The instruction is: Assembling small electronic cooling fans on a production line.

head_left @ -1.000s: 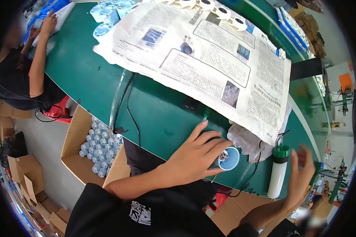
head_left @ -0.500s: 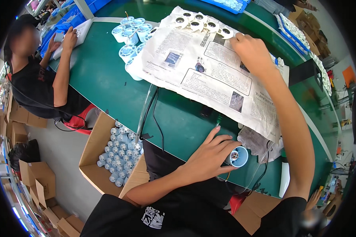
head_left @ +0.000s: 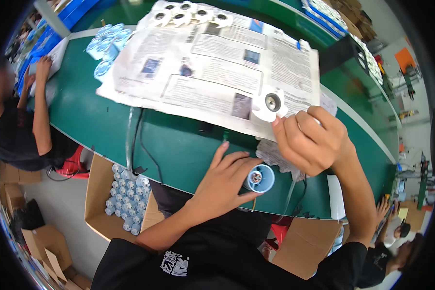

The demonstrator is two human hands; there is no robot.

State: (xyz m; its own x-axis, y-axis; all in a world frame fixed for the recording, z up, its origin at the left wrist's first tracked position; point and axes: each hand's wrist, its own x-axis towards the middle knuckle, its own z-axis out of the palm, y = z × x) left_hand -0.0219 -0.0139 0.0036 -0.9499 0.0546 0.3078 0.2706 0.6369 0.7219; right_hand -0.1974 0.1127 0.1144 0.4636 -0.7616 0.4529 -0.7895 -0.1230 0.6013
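My left hand (head_left: 227, 179) grips a light-blue plastic cup-shaped housing (head_left: 266, 186) at the table's near edge. The housing's open end faces up, and a small metal part shows inside. My right hand (head_left: 316, 140) pinches a white bladed wheel (head_left: 263, 114) with a dark round centre by its edge. That wheel is over the near right part of the newspaper sheet (head_left: 217, 87), up and right of the housing and apart from it. Several similar white wheels (head_left: 202, 15) lie in a group at the sheet's far left.
Light-blue housings (head_left: 106, 43) stand clustered left of the newspaper on the green table (head_left: 82, 104). A cardboard box (head_left: 95, 193) of similar housings is below the table edge. Cables (head_left: 147, 145) hang over that edge. A co-worker (head_left: 17, 121) sits at the left.
My right hand has come back from beside the group of white wheels toward the near edge, now with one wheel in its fingers. My left hand still holds the housing. The view has shifted right.
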